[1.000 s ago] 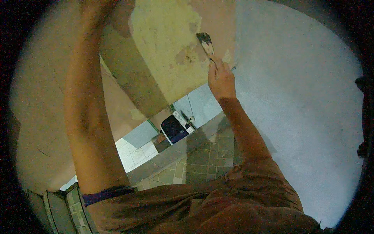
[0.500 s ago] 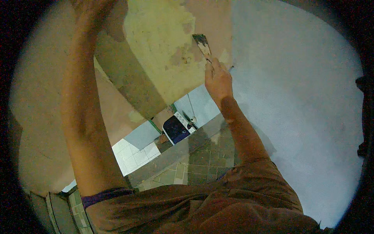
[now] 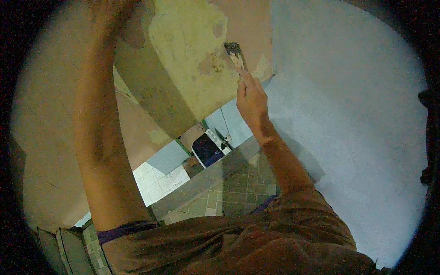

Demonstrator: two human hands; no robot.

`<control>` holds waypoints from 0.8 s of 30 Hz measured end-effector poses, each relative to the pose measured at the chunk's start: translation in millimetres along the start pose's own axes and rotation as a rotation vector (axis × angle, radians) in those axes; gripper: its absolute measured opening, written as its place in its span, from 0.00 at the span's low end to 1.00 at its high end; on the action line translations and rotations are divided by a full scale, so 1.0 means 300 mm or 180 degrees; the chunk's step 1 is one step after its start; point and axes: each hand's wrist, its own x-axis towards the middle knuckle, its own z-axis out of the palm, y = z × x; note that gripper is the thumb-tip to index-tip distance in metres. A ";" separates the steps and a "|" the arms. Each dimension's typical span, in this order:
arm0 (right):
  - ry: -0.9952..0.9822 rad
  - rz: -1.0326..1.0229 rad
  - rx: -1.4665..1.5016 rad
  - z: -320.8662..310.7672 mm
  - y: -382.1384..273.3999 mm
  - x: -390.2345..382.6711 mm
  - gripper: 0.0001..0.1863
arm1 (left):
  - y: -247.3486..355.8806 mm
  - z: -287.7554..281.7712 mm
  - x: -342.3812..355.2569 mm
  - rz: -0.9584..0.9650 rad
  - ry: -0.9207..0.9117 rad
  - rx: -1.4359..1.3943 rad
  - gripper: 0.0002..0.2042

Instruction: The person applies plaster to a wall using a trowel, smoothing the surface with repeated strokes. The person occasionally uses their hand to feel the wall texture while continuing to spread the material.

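My right hand (image 3: 253, 98) is closed round a putty knife (image 3: 235, 56), its wide dark blade upward with pale smears lower down. The blade is over the patchy yellow and pink wall (image 3: 183, 50), near the corner with the pale blue wall; whether it touches cannot be told. My left arm stretches up along the left side. At its end my left hand (image 3: 109, 13) runs into the dark upper rim, with its fingers hidden.
Below the patchy wall's lower edge, a white stove (image 3: 208, 149) with a dark front shows through an opening. White floor tiles (image 3: 158, 181) lie beside it. The pale blue wall (image 3: 357, 128) rises close on my right. Steps (image 3: 68, 250) are at lower left, grey paving (image 3: 243, 195) below.
My right hand and the putty knife have shifted slightly left and down. My left arm stays raised in nearly the same place.
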 end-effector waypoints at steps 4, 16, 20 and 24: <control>0.0053 -0.0003 -0.0017 0.001 -0.003 -0.008 0.17 | -0.001 -0.005 -0.006 0.0106 0.0098 -0.0032 0.31; 0.0196 -0.0234 -0.0032 -0.014 -0.016 0.008 0.15 | 0.021 -0.014 -0.020 0.0004 0.0124 -0.0141 0.32; 0.0047 -0.0194 -0.0017 -0.013 -0.016 0.011 0.15 | 0.017 -0.008 -0.023 -0.0020 0.0148 -0.0155 0.32; -0.0013 -0.0036 -0.0070 -0.018 -0.022 0.039 0.15 | 0.008 -0.005 -0.024 0.0044 0.0156 -0.0229 0.32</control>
